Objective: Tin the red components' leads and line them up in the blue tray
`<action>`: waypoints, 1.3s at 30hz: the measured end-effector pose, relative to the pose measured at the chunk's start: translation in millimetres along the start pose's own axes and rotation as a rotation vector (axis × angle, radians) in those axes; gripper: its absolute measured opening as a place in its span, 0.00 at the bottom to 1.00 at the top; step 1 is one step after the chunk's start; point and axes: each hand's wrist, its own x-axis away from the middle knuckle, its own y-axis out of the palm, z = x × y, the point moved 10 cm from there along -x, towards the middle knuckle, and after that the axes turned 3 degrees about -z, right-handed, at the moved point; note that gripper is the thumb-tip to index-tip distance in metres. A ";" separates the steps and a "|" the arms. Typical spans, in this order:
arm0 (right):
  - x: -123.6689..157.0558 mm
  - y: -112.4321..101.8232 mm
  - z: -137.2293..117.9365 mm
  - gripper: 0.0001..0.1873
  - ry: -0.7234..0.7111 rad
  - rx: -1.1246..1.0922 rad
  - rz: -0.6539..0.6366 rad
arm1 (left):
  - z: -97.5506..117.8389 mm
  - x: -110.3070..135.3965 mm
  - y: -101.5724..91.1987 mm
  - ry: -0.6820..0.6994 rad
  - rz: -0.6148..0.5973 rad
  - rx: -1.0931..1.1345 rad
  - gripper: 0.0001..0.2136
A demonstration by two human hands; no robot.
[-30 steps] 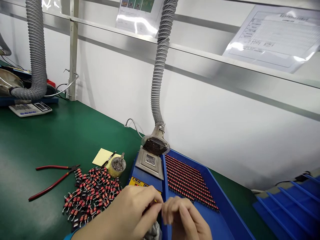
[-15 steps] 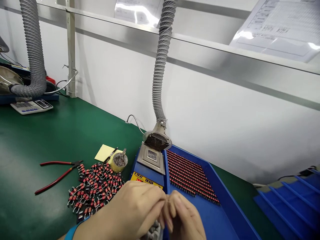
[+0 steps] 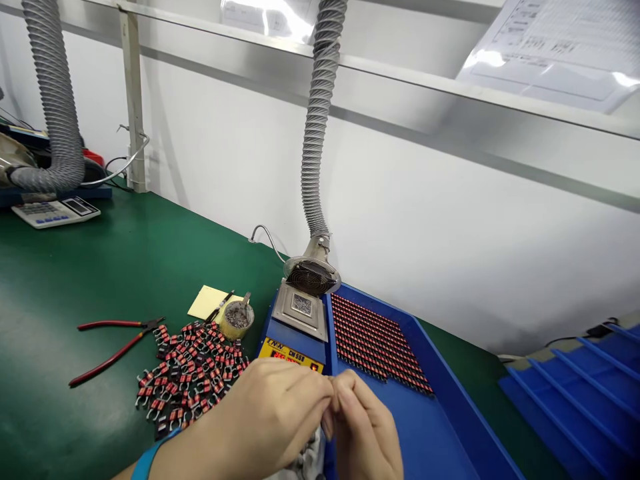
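My left hand (image 3: 265,413), with a blue band (image 3: 150,460) at its wrist, meets my right hand (image 3: 367,423) fingertip to fingertip at the lower middle. Both are closed in a pinch, and whatever lies between the fingers is hidden. Left of them spreads a loose pile of small red-and-black coil parts (image 3: 193,373) with bent wire ends. Beyond the hands stands a blue solder pot (image 3: 300,317) with a yellow display panel (image 3: 290,355). Rows of the same coils (image 3: 380,343) fill the far part of a blue tray (image 3: 453,393).
Red-handled pliers (image 3: 117,350) lie at the left. A round tub (image 3: 237,321) of grey paste-like stuff stands beside a yellow notepad (image 3: 205,302) and a pen (image 3: 220,307). A fume hose (image 3: 315,147) hangs over the pot. More blue trays (image 3: 575,400) sit at right.
My right hand's fingers have drawn together more tightly against my left fingertips. The view has shifted slightly, and more of the pot's display now shows above the hands.
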 end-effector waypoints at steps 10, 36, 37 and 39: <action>11.4 -1.7 -55.2 0.14 -0.524 0.278 0.035 | -20.3 2.2 -2.7 -0.292 -0.095 0.274 0.08; 3.4 4.1 7.2 0.20 0.107 -0.170 -0.100 | 9.3 0.2 -10.5 0.082 0.107 -0.033 0.13; 3.2 6.4 8.2 0.21 0.121 -0.260 -0.125 | 6.6 -0.1 -11.0 0.061 0.105 -0.006 0.13; 0.3 2.1 -3.6 0.16 -0.003 -0.266 -0.117 | -5.2 -1.1 -10.8 -0.053 0.065 0.111 0.10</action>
